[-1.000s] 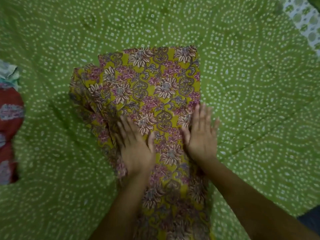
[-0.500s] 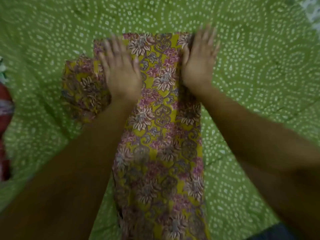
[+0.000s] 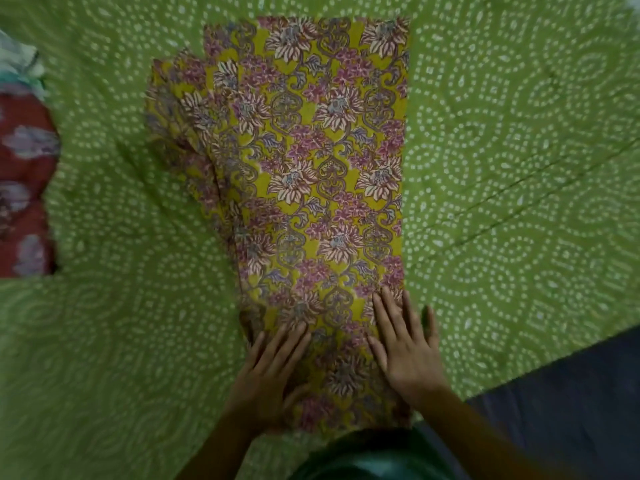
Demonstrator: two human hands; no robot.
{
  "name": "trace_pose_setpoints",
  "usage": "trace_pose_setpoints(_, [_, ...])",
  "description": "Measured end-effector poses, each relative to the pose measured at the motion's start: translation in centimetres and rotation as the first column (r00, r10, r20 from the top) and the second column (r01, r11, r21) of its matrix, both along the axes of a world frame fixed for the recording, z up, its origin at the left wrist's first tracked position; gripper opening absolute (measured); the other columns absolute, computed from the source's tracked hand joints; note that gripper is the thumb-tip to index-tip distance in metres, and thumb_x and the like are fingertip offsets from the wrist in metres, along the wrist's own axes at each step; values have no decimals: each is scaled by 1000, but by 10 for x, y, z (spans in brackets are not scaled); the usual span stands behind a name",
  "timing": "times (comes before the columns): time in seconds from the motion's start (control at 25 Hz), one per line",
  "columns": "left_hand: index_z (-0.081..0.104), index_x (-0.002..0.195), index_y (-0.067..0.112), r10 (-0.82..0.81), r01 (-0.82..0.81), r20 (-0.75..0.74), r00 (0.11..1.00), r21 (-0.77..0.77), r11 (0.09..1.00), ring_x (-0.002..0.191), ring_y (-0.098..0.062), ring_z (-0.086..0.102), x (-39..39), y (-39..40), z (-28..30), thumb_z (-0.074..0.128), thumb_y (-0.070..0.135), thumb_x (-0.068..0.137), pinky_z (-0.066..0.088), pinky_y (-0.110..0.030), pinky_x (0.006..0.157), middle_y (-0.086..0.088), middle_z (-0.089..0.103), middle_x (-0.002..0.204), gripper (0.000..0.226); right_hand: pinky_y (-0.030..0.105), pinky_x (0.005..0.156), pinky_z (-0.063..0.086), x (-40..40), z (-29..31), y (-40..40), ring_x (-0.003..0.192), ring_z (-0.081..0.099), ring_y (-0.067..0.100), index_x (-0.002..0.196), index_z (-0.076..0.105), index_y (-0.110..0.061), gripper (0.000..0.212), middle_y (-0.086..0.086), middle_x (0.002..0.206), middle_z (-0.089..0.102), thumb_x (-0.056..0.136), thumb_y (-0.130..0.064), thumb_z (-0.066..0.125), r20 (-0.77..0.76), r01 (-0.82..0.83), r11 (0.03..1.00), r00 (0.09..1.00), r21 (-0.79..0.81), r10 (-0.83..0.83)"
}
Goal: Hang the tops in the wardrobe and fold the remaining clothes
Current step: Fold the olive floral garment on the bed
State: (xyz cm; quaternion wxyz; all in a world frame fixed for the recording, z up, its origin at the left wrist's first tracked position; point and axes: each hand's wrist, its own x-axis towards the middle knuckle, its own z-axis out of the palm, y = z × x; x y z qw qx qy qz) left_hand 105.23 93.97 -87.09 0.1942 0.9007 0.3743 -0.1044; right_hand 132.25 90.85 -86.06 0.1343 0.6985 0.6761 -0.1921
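Observation:
A yellow garment with pink and white flowers [image 3: 311, 168] lies folded lengthwise into a long strip on the green dotted bedsheet [image 3: 502, 150]. Extra layers of it stick out at the upper left. My left hand [image 3: 270, 375] lies flat on the near end of the strip, fingers straight. My right hand [image 3: 405, 351] presses flat on the strip's near right edge, its outer fingers reaching over onto the sheet.
A red floral cloth [image 3: 24, 188] lies at the left edge of the bed, with a pale cloth [image 3: 20, 67] above it. The bed's edge and dark floor [image 3: 571, 410] show at the lower right.
Both hands slid from the far end of the garment back down to its near end, still flat on the fabric. The view shifted so the whole strip shows.

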Motion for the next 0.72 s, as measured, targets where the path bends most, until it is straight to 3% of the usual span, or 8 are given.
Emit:
trace_pose_setpoints(0.08, [39, 142, 11, 407, -409, 52, 912, 52, 911, 137, -32, 30, 5, 36, 3, 37, 57, 93, 28, -48, 107, -13, 38, 146, 67, 47, 104, 25, 4, 6, 27, 128, 39, 28, 141, 39, -22, 56, 3, 145, 44, 94, -50, 30, -23, -37, 999, 999, 21, 37])
trace_pose_setpoints(0.16, [50, 128, 3, 932, -919, 126, 339, -168, 357, 112, -34, 50, 16, 104, 15, 51, 56, 88, 40, -44, 93, -21, 53, 122, 66, 41, 90, 32, 4, 11, 74, 106, 51, 28, 129, 46, -22, 46, 4, 128, 52, 94, -47, 30, -35, -29, 997, 999, 75, 31])
trace_pose_setpoints(0.24, [64, 95, 7, 962, -765, 73, -263, -624, -162, 75, -22, 59, 26, 180, 35, 61, 58, 82, 48, -38, 71, -11, 63, 85, 53, 41, 83, 39, -1, 16, 126, 97, 55, 29, 125, 48, -19, 42, 7, 120, 53, 96, -44, 33, -48, -15, 993, 999, 115, 20])
trace_pose_setpoints(0.28, [64, 83, 11, 928, -552, -73, -365, -786, -279, 60, -17, 57, 29, 214, 42, 62, 57, 83, 47, -33, 62, -6, 60, 69, 46, 43, 84, 41, -5, 18, 149, 100, 54, 30, 126, 48, -17, 41, 9, 122, 52, 98, -43, 34, -56, -17, 990, 998, 140, 25])
trace_pose_setpoints(0.36, [69, 95, 14, 920, -260, -269, -285, -902, -344, 68, -20, 68, 27, 273, 55, 59, 52, 87, 53, -33, 70, -8, 70, 79, 39, 46, 89, 37, -21, 24, 188, 109, 47, 32, 132, 43, -14, 43, 11, 131, 45, 101, -42, 34, -101, -5, 987, 995, 162, 21])
trace_pose_setpoints(0.52, [63, 122, 9, 954, -105, -279, -110, -951, -290, 113, -34, 61, 4, 314, 72, 66, 46, 84, 40, -54, 103, -16, 62, 126, 54, 47, 96, 28, -58, 36, 219, 119, 36, 31, 135, 36, -15, 45, 10, 136, 34, 101, -44, 29, -133, 81, 980, 990, 184, -57])
trace_pose_setpoints(0.64, [73, 84, 11, 921, 24, -168, -352, -985, -170, 85, -24, 71, -37, 313, 80, 58, 29, 89, 52, -43, 89, -8, 73, 91, 24, 48, 98, 27, -89, 36, 207, 121, 35, 31, 137, 36, -16, 46, 11, 138, 34, 101, -44, 31, -143, 143, 975, 982, 168, -119])
trace_pose_setpoints(0.72, [66, 93, 14, 864, -161, 14, -503, -984, -78, 83, -20, 69, -85, 309, 76, 59, 20, 92, 57, -32, 71, -4, 71, 91, 9, 50, 99, 27, -116, 39, 191, 122, 35, 32, 135, 38, -16, 45, 12, 140, 34, 100, -44, 36, -184, 217, 964, 965, 154, -188])
